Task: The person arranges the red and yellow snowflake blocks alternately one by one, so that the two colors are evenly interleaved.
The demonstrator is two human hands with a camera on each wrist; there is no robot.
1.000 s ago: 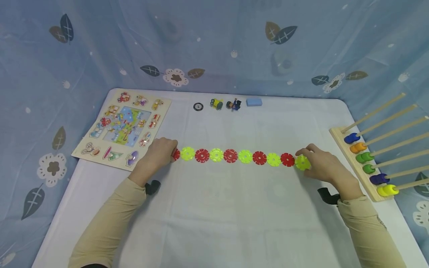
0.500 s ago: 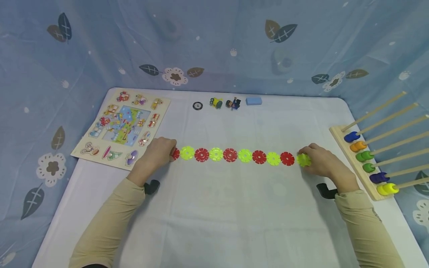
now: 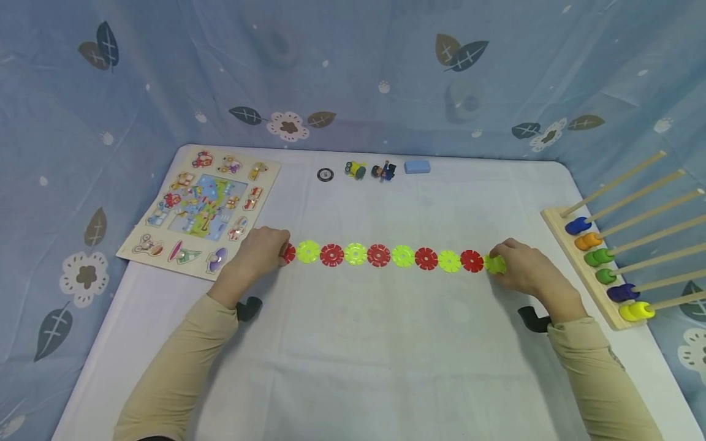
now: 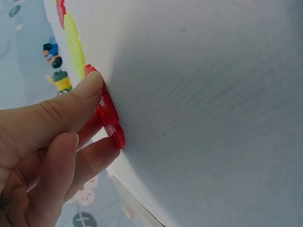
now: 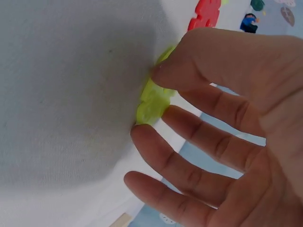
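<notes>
A straight row of notched plastic snowflake discs, red alternating with yellow-green, lies across the white table. At its left end my left hand [image 3: 258, 252] pinches a red disc [image 3: 289, 253]; the left wrist view shows the thumb over this red disc [image 4: 110, 111] and fingertips at its edge. My right hand [image 3: 528, 272] holds the yellow-green disc [image 3: 493, 264] at the right end, against the red disc [image 3: 472, 261] beside it. In the right wrist view, thumb and fingers sit around the yellow-green disc [image 5: 154, 101], covering part of it. Whether those two discs interlock, I cannot tell.
A wooden picture puzzle board [image 3: 201, 211] lies at the back left. Along the back are a small black wheel [image 3: 325, 175], a yellow-green toy [image 3: 355, 170], a toy figure [image 3: 383, 171] and a blue block [image 3: 417, 166]. A wooden peg bead rack [image 3: 592, 269] stands at right.
The right-end yellow-green disc tilts and parts slightly from the row, then moves back left with my right hand against the red disc. My left hand stays nearly still.
</notes>
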